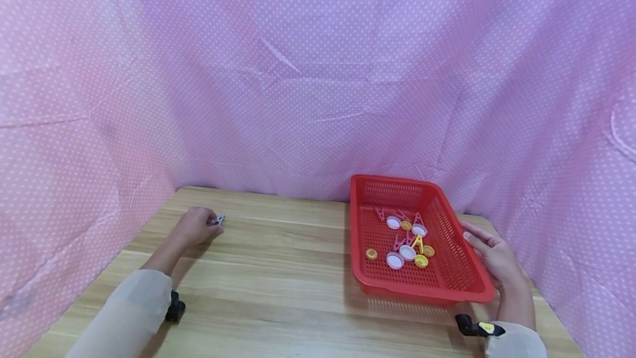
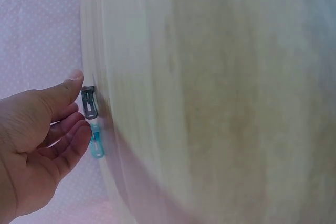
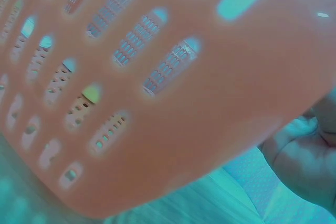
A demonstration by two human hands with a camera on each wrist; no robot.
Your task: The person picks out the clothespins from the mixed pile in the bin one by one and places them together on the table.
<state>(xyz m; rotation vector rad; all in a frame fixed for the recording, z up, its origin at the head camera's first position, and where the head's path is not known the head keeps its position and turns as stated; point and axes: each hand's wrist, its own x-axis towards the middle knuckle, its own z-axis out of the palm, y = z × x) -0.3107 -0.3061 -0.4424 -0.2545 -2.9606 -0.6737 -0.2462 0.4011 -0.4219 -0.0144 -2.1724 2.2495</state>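
Note:
At the table's left my left hand (image 1: pixel 196 225) has its thumb and fingertips around a dark grey clothespin (image 2: pixel 90 102). I cannot tell if they pinch it. Right beside those fingertips is a teal clothespin (image 2: pixel 97 141), partly hidden by a finger. On the right, my right hand (image 1: pixel 497 258) holds the side rim of a red plastic basket (image 1: pixel 427 294), thumb and fingers at the rim. Inside the basket lie pink clothespins (image 1: pixel 380 214), a yellow clothespin (image 1: pixel 418 244), white round caps (image 1: pixel 395 261) and yellow caps (image 1: pixel 421 261).
A light wooden table (image 1: pixel 268 269) stretches between the two hands. Pink polka-dot cloth (image 1: pixel 298 98) hangs behind it and along both sides. The basket's slotted wall (image 3: pixel 210 119) fills most of the right wrist view.

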